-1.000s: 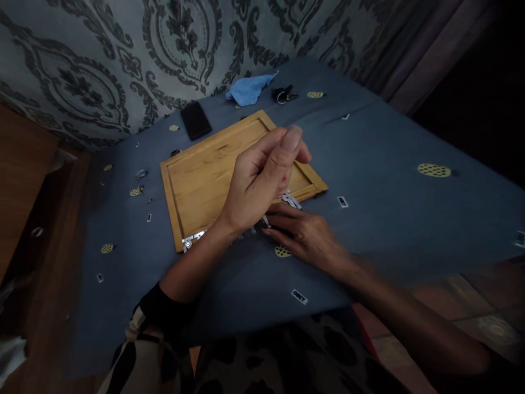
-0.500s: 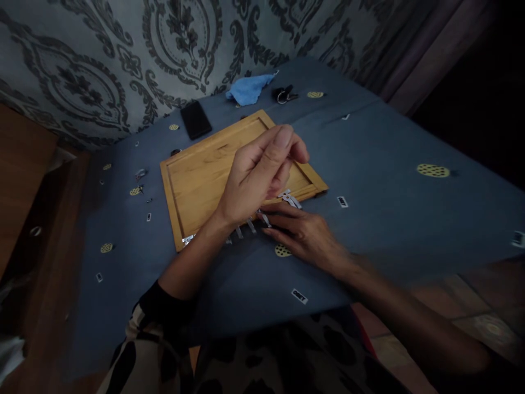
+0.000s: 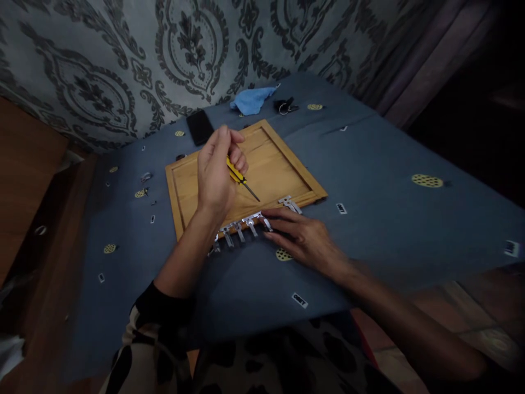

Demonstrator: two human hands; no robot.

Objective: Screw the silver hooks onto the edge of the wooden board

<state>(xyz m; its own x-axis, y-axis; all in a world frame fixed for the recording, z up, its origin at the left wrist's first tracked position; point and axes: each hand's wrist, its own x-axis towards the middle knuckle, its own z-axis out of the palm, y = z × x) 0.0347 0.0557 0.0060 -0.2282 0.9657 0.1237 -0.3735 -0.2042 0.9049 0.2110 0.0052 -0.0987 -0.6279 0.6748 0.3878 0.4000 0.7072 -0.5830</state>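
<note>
While our right hand (image 3: 305, 235) is still pinching a metal clip (image 3: 267, 224) at the near edge of the board (image 3: 283, 164), our left hand (image 3: 217, 172), closed round a screwdriver (image 3: 241, 179), is hovering farther left than before; a blue tablecloth (image 3: 369, 164) is meeting a patterned wall (image 3: 135, 44).

Board (image 3: 274, 164) on tbl (image 3: 381, 219); behind it, phone (image 3: 199, 127) L, rag (image 3: 253, 101) R

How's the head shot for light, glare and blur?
Head view: dim, almost black at the upper right; head view: bright glints on the metal fittings along the wooden panel; head view: screwdriver readable, floor tiles soft at lower right.
</note>
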